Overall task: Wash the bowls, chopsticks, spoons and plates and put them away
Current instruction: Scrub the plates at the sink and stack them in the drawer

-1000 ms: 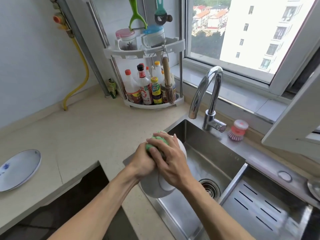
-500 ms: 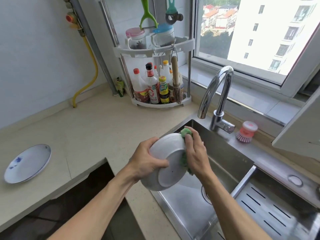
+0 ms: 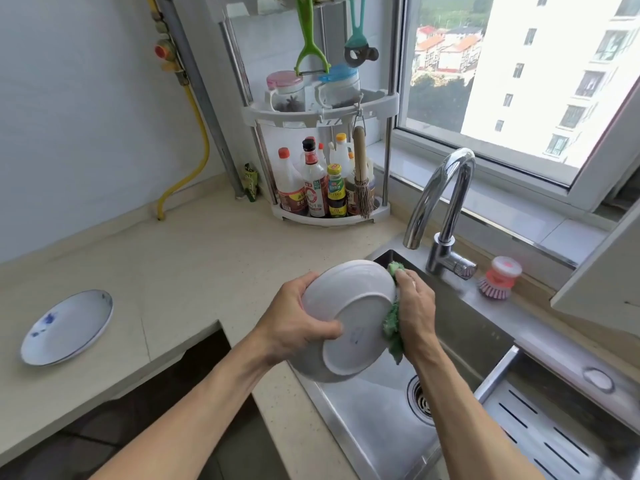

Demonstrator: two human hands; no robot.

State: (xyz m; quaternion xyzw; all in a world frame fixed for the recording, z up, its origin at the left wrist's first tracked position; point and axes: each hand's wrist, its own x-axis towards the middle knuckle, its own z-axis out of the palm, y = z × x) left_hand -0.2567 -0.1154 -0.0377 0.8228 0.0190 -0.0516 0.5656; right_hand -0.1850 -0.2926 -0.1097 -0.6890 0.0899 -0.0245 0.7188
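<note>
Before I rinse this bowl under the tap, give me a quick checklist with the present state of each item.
1. Left hand grips the bowl firmly: ok.
2. Right hand holds the green cloth against the bowl's rim: ok.
3. Bowl held over the sink: ok.
4. Tap running: not ok, no water visible.
5. Drain unblocked: ok.
6. Inside of bowl clean: cannot tell, it faces away.
</note>
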